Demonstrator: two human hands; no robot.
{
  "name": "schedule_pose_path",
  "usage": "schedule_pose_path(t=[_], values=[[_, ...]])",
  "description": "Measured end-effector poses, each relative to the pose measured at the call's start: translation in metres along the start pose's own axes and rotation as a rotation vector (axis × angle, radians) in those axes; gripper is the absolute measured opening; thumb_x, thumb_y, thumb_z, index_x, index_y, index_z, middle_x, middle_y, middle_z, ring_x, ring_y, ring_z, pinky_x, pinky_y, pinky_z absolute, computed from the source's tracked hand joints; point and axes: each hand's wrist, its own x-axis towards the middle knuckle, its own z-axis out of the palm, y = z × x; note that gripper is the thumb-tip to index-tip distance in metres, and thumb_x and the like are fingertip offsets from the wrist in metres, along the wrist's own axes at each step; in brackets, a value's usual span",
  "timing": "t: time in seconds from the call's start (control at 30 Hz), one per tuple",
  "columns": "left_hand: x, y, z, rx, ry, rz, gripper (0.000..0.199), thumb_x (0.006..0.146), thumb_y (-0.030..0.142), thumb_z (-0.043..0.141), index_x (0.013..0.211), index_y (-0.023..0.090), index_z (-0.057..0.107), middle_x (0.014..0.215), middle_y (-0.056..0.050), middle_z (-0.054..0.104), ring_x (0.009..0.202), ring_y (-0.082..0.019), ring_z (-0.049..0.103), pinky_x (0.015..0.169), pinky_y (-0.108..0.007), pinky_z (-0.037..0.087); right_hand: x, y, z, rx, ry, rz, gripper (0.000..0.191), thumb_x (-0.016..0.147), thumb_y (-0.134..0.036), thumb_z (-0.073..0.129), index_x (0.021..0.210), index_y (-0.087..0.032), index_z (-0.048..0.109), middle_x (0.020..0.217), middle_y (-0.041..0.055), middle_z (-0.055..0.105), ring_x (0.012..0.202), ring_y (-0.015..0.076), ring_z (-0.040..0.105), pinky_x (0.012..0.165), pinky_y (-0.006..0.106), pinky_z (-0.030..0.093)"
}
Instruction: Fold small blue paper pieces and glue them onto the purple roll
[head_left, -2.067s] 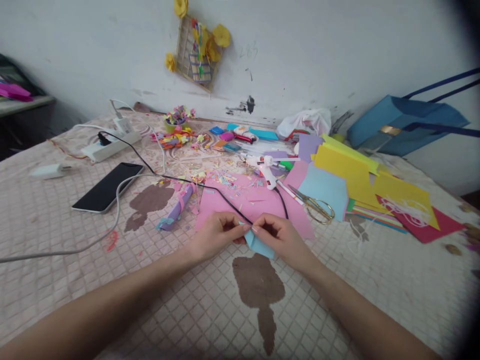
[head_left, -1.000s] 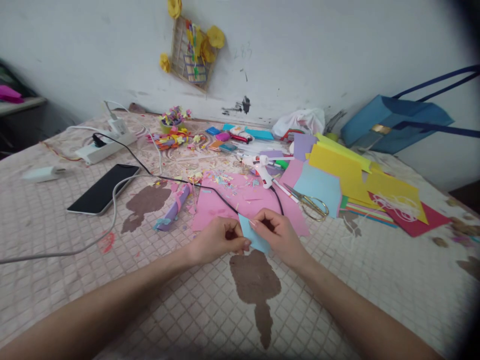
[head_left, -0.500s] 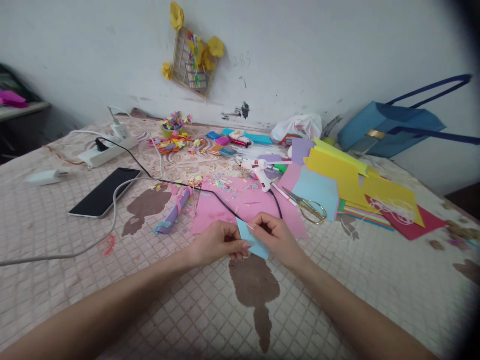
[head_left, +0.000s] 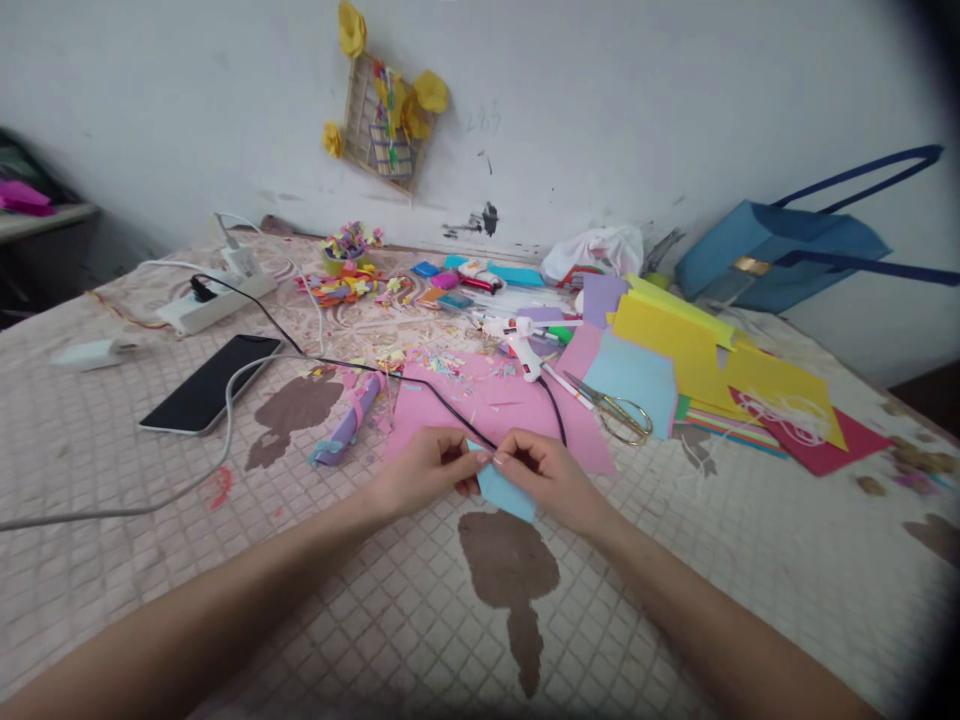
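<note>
A small piece of light blue paper (head_left: 507, 494) is held between my two hands, above the near edge of a pink sheet (head_left: 480, 400). My left hand (head_left: 433, 468) pinches its upper left edge between thumb and fingers. My right hand (head_left: 551, 475) grips it along the top, the thumb close to the left one. Part of the paper is hidden behind the fingers. Beyond the hands lies a white hot glue gun (head_left: 523, 350) with a black cord. Gold-handled scissors (head_left: 619, 412) rest to the right of it.
Left of the pink sheet are a purple paper roll (head_left: 349, 425), a phone (head_left: 210, 385) and a power strip (head_left: 216, 305) with trailing cables. Paper scraps (head_left: 439, 367) litter the pink sheet. Yellow sheets (head_left: 667, 350) and a blue bag (head_left: 787, 260) stand at the right.
My left hand has shifted up along the paper's edge, and both thumbs are now close together at its top. The paper has tilted, its lower part now hanging below the fingers.
</note>
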Motion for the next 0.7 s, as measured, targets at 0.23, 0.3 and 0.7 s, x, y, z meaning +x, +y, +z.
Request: schedule_pose_path(t=[0.23,0.3,0.7], values=[[0.003,0.004,-0.005,-0.036,0.054,0.021,0.026,0.076,0.038,0.060,0.072,0.012,0.060,0.063,-0.001,0.061,0.056,-0.010,0.056,0.055,-0.020,0.046,0.000,-0.004,-0.005,-0.014,-0.044,0.011,0.023,0.084,-0.037,0.053,0.073,-0.016,0.052,0.065,-0.0028,0.045,0.058,0.0092,0.040,0.050,0.021,0.031],[0.002,0.005,-0.006,-0.013,0.033,0.018,0.023,0.075,0.035,0.063,0.074,0.012,0.061,0.064,-0.001,0.061,0.056,-0.009,0.056,0.054,-0.020,0.045,0.000,-0.006,-0.005,-0.046,-0.074,0.000,0.022,0.083,-0.036,0.054,0.073,-0.016,0.054,0.065,-0.0027,0.046,0.058,0.0095,0.042,0.051,0.021,0.032],[0.007,0.001,-0.013,-0.208,0.208,-0.011,0.027,0.076,0.035,0.062,0.066,0.014,0.051,0.052,0.005,0.049,0.045,-0.005,0.042,0.046,-0.017,0.033,0.010,0.030,-0.129,-0.923,0.415,0.159,0.020,0.078,-0.038,0.055,0.072,-0.019,0.055,0.066,0.0013,0.061,0.062,0.0156,0.055,0.056,0.025,0.035]])
